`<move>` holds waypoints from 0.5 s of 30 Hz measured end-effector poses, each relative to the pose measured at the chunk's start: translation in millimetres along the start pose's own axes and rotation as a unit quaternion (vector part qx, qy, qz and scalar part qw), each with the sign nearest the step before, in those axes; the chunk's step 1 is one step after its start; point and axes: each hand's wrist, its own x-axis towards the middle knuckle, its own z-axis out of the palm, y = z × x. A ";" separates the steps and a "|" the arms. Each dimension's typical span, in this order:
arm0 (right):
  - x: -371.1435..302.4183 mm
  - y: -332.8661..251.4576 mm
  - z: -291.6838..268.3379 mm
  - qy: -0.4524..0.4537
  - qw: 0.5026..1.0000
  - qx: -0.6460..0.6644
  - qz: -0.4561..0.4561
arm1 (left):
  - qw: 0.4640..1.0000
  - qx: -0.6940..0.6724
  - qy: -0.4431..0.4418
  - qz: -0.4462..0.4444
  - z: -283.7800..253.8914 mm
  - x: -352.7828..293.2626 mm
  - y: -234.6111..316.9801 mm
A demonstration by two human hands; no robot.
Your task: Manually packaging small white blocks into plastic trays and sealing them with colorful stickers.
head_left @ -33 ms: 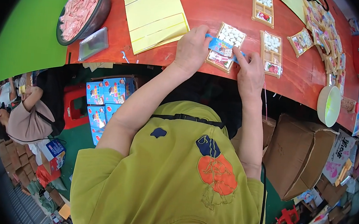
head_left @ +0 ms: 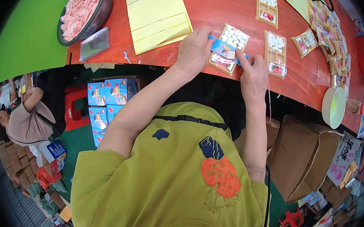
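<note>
A blue printed strip [head_left: 223, 49] is stretched across the middle of a tan compartment tray [head_left: 230, 73] on the red table. My left hand [head_left: 195, 50] pinches the strip's left end. At its right end, my right hand [head_left: 254, 76] closes thumb and fingers on it, the index finger pointing along the strip. White pieces [head_left: 234, 34] fill the tray's far compartment, and a small red-and-white packet [head_left: 222, 64] lies in the near one. The strip hides the middle of the tray.
Two similar trays, one near [head_left: 275, 54] and one far [head_left: 267, 8], stand to the right. Further right are piled packed trays [head_left: 333, 44] and a pale green bowl [head_left: 333, 108]. Left are yellow sheets [head_left: 158, 16], a clear plastic box [head_left: 95, 45] and a dark basin [head_left: 106, 9] of pink sachets.
The tray's near end and its packet sit very slightly closer to me. Both hands stay almost in place with the strip between them.
</note>
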 end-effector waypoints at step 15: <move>-36.8 -26.0 -10.9 -0.053 0.995 0.008 -0.086 | 0.928 -0.244 0.018 -0.281 -58.1 -118.1 15.3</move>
